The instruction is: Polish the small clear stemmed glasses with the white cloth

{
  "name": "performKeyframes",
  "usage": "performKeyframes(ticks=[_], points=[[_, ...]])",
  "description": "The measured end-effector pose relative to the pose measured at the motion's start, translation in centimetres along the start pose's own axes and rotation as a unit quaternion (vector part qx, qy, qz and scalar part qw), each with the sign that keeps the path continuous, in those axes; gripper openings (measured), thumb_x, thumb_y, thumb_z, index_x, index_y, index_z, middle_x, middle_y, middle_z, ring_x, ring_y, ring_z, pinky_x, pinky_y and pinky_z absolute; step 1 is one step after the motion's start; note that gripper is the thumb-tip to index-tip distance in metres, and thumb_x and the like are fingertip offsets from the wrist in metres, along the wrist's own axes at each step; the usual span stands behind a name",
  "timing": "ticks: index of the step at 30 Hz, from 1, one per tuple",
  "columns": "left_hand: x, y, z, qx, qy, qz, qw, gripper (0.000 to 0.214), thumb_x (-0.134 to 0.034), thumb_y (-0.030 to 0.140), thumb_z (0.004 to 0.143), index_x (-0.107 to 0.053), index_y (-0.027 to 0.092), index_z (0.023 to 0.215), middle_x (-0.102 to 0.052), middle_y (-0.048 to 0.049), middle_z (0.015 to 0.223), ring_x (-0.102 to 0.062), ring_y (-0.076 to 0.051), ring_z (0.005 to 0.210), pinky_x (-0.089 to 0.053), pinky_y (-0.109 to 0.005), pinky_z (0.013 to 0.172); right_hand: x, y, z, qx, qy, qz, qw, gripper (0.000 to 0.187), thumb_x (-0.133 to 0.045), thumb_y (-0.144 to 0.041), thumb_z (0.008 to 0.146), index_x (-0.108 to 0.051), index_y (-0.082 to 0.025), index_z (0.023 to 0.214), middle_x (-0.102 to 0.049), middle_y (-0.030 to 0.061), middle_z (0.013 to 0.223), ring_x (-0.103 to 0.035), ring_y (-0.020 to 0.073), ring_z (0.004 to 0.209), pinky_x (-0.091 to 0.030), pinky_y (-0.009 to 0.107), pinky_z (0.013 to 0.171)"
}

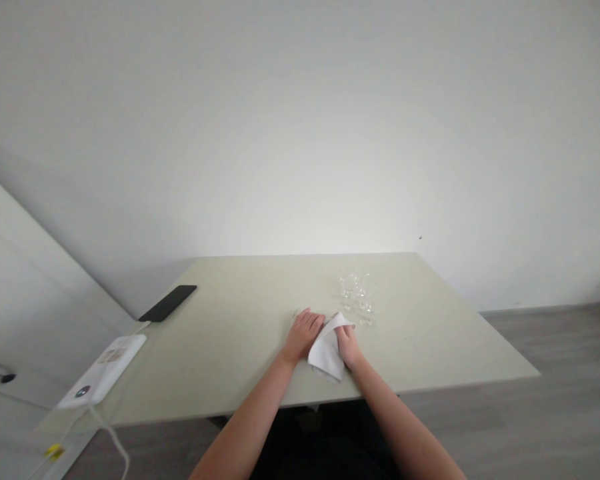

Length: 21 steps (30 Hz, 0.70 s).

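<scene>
My right hand is closed on a white cloth, which hangs down toward the near edge of the table. Fingers of my left hand curl over a clear glass; only a bit of its edge shows past the hand, so its shape is mostly hidden. The cloth lies against the glass between both hands, and I cannot tell whether it reaches inside. Just beyond my right hand, several clear glasses stand grouped on the pale table.
At the table's left edge lie a black flat object and a white box-like device with a white cable. A white wall runs behind the table. Grey floor shows at the right.
</scene>
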State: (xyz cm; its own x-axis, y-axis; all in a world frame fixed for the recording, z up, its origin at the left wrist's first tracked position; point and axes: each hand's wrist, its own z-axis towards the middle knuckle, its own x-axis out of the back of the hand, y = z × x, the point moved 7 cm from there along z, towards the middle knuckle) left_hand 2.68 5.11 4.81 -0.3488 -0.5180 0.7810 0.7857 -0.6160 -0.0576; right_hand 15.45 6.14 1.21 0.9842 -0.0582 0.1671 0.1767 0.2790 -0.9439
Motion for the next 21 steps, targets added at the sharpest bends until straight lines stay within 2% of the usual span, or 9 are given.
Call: performKeyframes(ticks=[2, 3, 6, 7, 9, 11, 13, 16, 21], points=[[-0.7, -0.4, -0.1, 0.019, -0.026, 0.016, 0.999, 0.020, -0.048, 0.019, 0.094, -0.053, 0.021, 0.113, -0.063, -0.0058, 0.097, -0.060, -0.020, 0.094, -0.045, -0.040, 0.090, -0.5, -0.2, -0.3, 0.029, -0.036, -0.005, 0.999, 0.018, -0.056, -0.033, 0.080, -0.066, -0.018, 0.085, -0.071, 0.0072, 0.088, -0.065, 0.0249, 0.088, -0.052, 0.039, 0.085], [-1.0, -0.6, -0.1, 0.032, -0.036, 0.022, 0.999, 0.020, -0.048, 0.019, 0.094, -0.053, 0.020, 0.113, -0.063, -0.0054, 0.095, -0.060, -0.020, 0.092, -0.045, -0.038, 0.085, -0.7, -0.3, -0.5, 0.050, -0.049, -0.006, 0.998, 0.022, -0.062, -0.032, 0.076, -0.066, -0.018, 0.092, -0.071, 0.0079, 0.096, -0.064, 0.0257, 0.094, -0.051, 0.040, 0.090], [-1.6, -1.1, -0.1, 0.054, -0.048, 0.033, 0.997, 0.018, -0.047, 0.018, 0.094, -0.053, 0.019, 0.111, -0.062, -0.0046, 0.092, -0.060, -0.020, 0.087, -0.045, -0.035, 0.079, -0.9, -0.7, -0.9, 0.094, -0.044, -0.006, 0.995, 0.055, -0.073, -0.031, 0.068, -0.057, -0.020, 0.119, -0.064, 0.0104, 0.122, -0.058, 0.0270, 0.114, -0.044, 0.044, 0.103], [-1.6, -1.1, -0.1, 0.056, -0.044, 0.036, 0.997, 0.018, -0.047, 0.019, 0.094, -0.053, 0.019, 0.111, -0.062, -0.0049, 0.092, -0.060, -0.020, 0.087, -0.045, -0.035, 0.079, -0.9, -0.7, -0.8, 0.094, -0.037, -0.005, 0.995, 0.058, -0.073, -0.031, 0.068, -0.055, -0.020, 0.123, -0.063, 0.0107, 0.124, -0.057, 0.0268, 0.116, -0.042, 0.045, 0.104], [-1.5, -0.9, -0.1, 0.048, -0.037, 0.035, 0.998, 0.020, -0.049, 0.020, 0.094, -0.053, 0.018, 0.114, -0.063, -0.0062, 0.096, -0.059, -0.021, 0.090, -0.044, -0.036, 0.082, -0.8, -0.4, -0.5, 0.073, -0.030, -0.010, 0.997, 0.044, -0.068, -0.031, 0.073, -0.060, -0.018, 0.114, -0.067, 0.0106, 0.116, -0.060, 0.0266, 0.110, -0.044, 0.044, 0.101], [-1.2, -0.6, -0.1, 0.030, -0.033, 0.029, 0.999, 0.026, -0.050, 0.020, 0.093, -0.052, 0.019, 0.118, -0.062, -0.0072, 0.101, -0.058, -0.021, 0.095, -0.044, -0.037, 0.086, -0.5, 0.2, 0.1, 0.036, -0.016, -0.019, 0.999, 0.023, -0.059, -0.032, 0.079, -0.066, -0.017, 0.095, -0.071, 0.0104, 0.101, -0.064, 0.0262, 0.098, -0.048, 0.043, 0.094], [-0.9, -0.3, -0.1, 0.015, -0.036, 0.023, 0.999, 0.030, -0.050, 0.019, 0.092, -0.052, 0.022, 0.122, -0.062, -0.0072, 0.102, -0.058, -0.021, 0.096, -0.043, -0.037, 0.088, 0.0, 0.5, 0.4, 0.016, 0.003, -0.027, 0.999, 0.019, -0.054, -0.031, 0.082, -0.066, -0.017, 0.084, -0.072, 0.0102, 0.092, -0.064, 0.0254, 0.091, -0.049, 0.041, 0.089], [-0.3, -0.6, -0.1, 0.027, -0.025, 0.010, 0.999, 0.029, -0.050, 0.019, 0.092, -0.054, 0.024, 0.120, -0.062, -0.0066, 0.100, -0.057, -0.021, 0.096, -0.044, -0.038, 0.088, -0.2, 0.3, 0.3, 0.053, -0.013, -0.029, 0.998, 0.020, -0.059, -0.030, 0.079, -0.067, -0.018, 0.093, -0.072, 0.0096, 0.098, -0.064, 0.0251, 0.096, -0.048, 0.041, 0.094], [0.5, -1.9, -0.1, 0.101, 0.024, -0.045, 0.994, 0.020, -0.047, 0.017, 0.091, -0.060, 0.022, 0.106, -0.062, -0.0058, 0.096, -0.056, -0.020, 0.093, -0.047, -0.036, 0.087, -1.1, -0.4, -0.9, 0.103, -0.075, 0.034, 0.991, 0.062, -0.075, -0.034, 0.069, -0.055, -0.021, 0.126, -0.061, 0.0113, 0.129, -0.056, 0.0269, 0.121, -0.041, 0.046, 0.107]])
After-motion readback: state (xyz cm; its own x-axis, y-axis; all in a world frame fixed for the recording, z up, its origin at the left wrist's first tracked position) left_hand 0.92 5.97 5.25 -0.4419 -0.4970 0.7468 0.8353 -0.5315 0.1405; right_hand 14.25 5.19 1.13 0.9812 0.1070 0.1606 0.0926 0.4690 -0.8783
